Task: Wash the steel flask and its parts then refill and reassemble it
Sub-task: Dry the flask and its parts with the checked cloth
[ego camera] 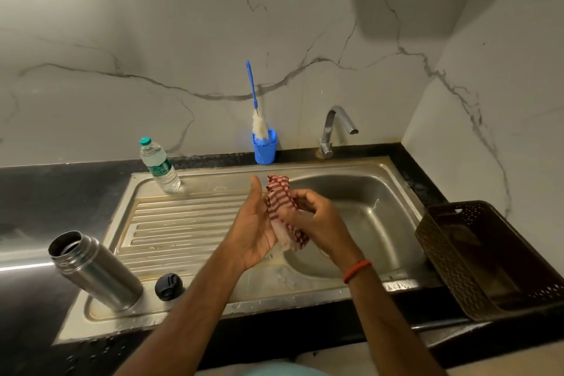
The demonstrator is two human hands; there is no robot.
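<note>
White veined wall panels back a black counter [36, 192] with a steel sink [351, 189] set in it, its tap [335, 127] at the rear. On the ribbed drainboard's near left corner stands one steel flask [94, 268], mouth uncovered, inside too dark to read. Its one black lid [168, 286] lies just beside it. One capped plastic bottle [159, 165] stands at the drainboard's far edge. One blue holder [265, 148] carries one bottle brush [258, 123], bristles down. One brown basket [451, 241] sits right of the basin (contents lost in shadow). Over the basin's left edge, the left hand [251, 229] is spread, thumb up, one striped cloth [282, 207] lying across its fingers. The right hand [319, 218] pinches that cloth with curled fingers.
</note>
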